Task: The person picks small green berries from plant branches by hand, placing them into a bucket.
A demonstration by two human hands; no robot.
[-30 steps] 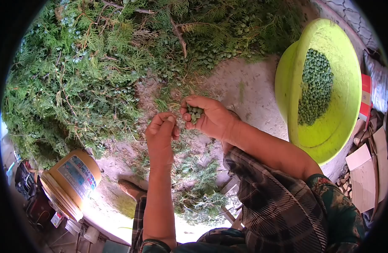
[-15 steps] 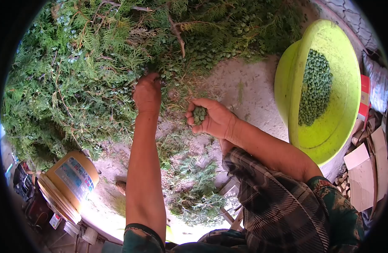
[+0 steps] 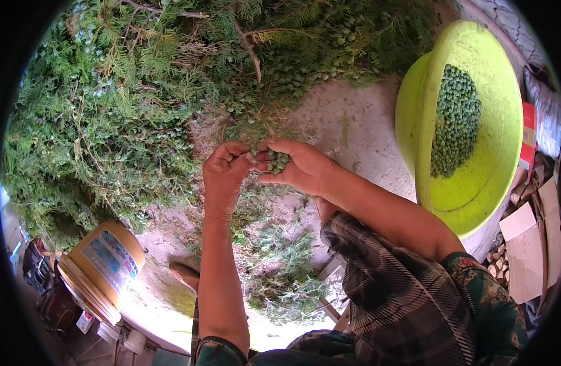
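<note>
In my right hand [image 3: 305, 166], several small green cones [image 3: 278, 161] lie in the palm, with the fingers curled round them. My left hand [image 3: 224, 171] is pinched, its fingertips meeting the fingers of my right hand. A small green cone [image 3: 253, 150] shows at those left fingertips, partly hidden. Beyond both hands spreads a big heap of leafy evergreen branches [image 3: 140, 104] with similar cones among the foliage. To the right, a tilted lime-green basin [image 3: 475, 204] holds a large pile of picked green cones [image 3: 456, 122].
A yellow-brown bucket [image 3: 113, 259] stands at lower left. Loose sprigs [image 3: 280, 268] are scattered over the concrete floor [image 3: 347, 134] close to my body. Flattened cardboard [image 3: 527, 262] and a red box [image 3: 528, 134] sit past the basin. A foot [image 3: 186, 274] shows beside my left forearm.
My left hand has come out of the branches, back and to the right, to meet my right hand. My right hand has shifted slightly left and keeps its cones.
</note>
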